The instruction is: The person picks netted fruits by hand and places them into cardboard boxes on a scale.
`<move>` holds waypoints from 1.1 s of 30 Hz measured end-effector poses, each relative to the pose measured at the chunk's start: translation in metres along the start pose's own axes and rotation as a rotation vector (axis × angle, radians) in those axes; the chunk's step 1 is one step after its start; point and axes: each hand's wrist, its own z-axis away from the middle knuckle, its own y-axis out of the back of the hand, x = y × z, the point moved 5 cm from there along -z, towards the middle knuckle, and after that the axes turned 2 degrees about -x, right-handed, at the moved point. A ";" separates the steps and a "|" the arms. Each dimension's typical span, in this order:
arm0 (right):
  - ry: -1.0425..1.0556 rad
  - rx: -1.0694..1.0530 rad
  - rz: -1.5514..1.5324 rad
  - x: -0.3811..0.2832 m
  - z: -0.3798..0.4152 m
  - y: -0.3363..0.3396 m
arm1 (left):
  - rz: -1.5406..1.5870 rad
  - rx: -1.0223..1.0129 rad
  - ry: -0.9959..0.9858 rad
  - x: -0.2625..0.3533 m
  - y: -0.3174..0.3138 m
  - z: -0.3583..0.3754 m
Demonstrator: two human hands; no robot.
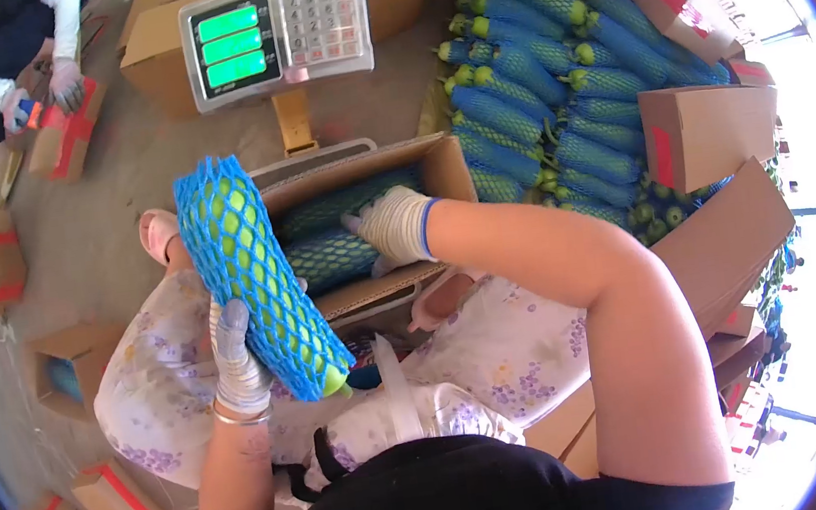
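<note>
My left hand (238, 353), in a striped work glove, is closed around a long green gourd (259, 287) in a blue foam net. That gourd is tilted above my lap, its bare green end pointing down and right. Inside an open cardboard carton (450, 172), my right hand (397, 226), gloved too, grips the right end of a netted gourd (328, 260); some of its fingertips are hidden. Another netted gourd (337, 206) lies behind it. The carton sits on a scale platform (356, 147) between my legs.
A scale display (277, 36) with lit green readouts stands beyond the carton. Netted gourds (549, 78) are piled at the right, beside cartons (711, 135). At the upper left, a co-worker's gloved hands (67, 87) are at a red-taped carton (66, 138). Several taped cartons (119, 501) stand lower left.
</note>
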 end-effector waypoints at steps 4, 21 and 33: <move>0.093 0.291 -0.101 -0.010 0.052 0.043 | 0.067 0.037 0.023 0.001 0.007 0.005; -0.745 0.492 -0.422 0.231 0.233 -0.144 | -0.053 0.206 0.056 0.023 0.006 0.028; -1.163 0.636 0.173 0.375 0.250 -0.265 | -0.309 0.689 0.056 0.034 -0.048 0.015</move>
